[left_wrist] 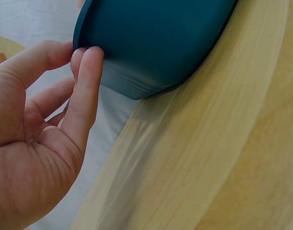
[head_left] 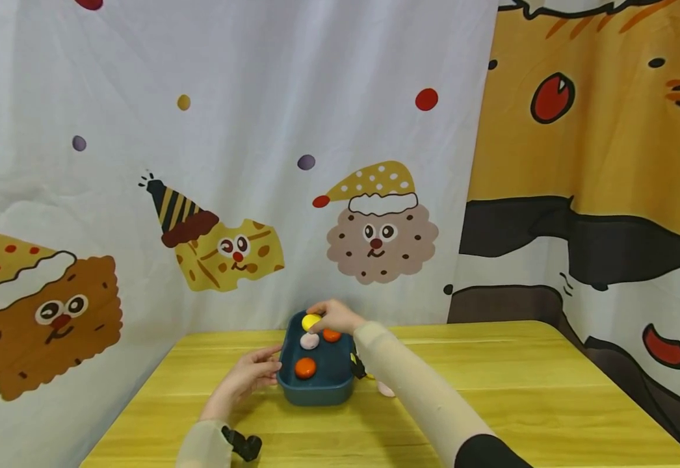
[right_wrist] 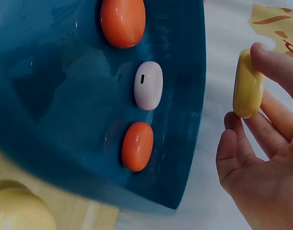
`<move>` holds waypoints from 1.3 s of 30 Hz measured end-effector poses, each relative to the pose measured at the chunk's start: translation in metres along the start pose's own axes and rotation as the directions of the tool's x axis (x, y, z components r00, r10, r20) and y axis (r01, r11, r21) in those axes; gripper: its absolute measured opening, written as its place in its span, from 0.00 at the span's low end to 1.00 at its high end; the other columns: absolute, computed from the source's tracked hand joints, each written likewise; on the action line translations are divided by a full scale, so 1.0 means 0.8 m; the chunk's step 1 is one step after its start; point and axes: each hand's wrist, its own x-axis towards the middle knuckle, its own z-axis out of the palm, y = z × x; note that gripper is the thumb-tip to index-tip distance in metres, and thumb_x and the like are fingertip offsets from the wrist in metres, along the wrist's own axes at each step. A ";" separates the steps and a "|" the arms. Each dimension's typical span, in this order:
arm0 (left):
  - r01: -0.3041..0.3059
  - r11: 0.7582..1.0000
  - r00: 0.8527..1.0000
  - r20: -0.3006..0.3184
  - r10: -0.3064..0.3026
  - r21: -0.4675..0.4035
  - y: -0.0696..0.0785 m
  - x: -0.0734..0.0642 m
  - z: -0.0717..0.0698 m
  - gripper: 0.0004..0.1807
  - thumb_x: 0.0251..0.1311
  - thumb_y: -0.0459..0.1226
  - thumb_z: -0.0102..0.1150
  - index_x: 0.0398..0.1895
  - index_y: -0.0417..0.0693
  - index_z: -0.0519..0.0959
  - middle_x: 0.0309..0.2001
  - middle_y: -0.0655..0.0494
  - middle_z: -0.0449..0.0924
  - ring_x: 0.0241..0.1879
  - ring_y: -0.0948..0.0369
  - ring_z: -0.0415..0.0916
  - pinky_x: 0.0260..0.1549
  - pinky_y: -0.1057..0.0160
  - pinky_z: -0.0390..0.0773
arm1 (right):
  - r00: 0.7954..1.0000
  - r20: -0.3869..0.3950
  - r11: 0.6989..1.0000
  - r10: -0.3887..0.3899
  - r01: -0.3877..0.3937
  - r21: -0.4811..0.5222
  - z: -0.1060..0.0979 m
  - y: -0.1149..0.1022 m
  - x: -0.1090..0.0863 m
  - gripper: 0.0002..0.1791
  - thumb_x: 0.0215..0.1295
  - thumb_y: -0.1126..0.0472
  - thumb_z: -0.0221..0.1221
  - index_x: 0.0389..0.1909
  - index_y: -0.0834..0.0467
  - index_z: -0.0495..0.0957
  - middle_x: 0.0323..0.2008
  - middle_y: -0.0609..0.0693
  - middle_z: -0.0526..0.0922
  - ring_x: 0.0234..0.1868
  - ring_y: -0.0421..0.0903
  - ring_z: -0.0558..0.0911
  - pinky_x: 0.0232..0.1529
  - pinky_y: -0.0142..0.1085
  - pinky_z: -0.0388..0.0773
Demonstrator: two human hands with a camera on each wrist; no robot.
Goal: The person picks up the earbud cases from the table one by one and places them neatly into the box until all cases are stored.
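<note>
A deep dark-blue plastic tub [head_left: 318, 394] stands on the table with its long side running away from me. My right hand [head_left: 338, 316] pinches a glossy yellow oval piece [right_wrist: 248, 86] between thumb and fingertips, over the far end of the tub. Inside the tub lie a pale pinkish-white oval piece [right_wrist: 148, 86] with a small black slot, a near orange piece [head_left: 305, 368] and a far orange piece [head_left: 331, 335]. At the tub's left side, my left hand [head_left: 252, 372] holds the rim, the thumb [left_wrist: 91, 72] against the outer wall.
Right of the tub, a pale piece [head_left: 385, 389] and another yellow piece [right_wrist: 21, 211] lie on the wood-grain table [head_left: 463, 364], partly hidden by the right forearm. A printed white curtain [head_left: 246, 130] hangs behind the table's far edge.
</note>
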 end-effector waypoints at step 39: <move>0.016 1.000 1.000 -0.019 -0.016 0.001 0.002 -0.001 0.001 0.32 0.65 0.30 0.56 0.71 0.34 0.60 0.40 0.49 0.72 0.30 0.61 0.76 0.36 0.62 0.82 | 0.997 0.002 0.997 0.074 -0.074 0.024 0.031 -0.004 0.012 0.27 0.53 0.63 0.70 0.56 0.62 0.79 0.56 0.56 0.79 0.58 0.52 0.75 0.56 0.42 0.74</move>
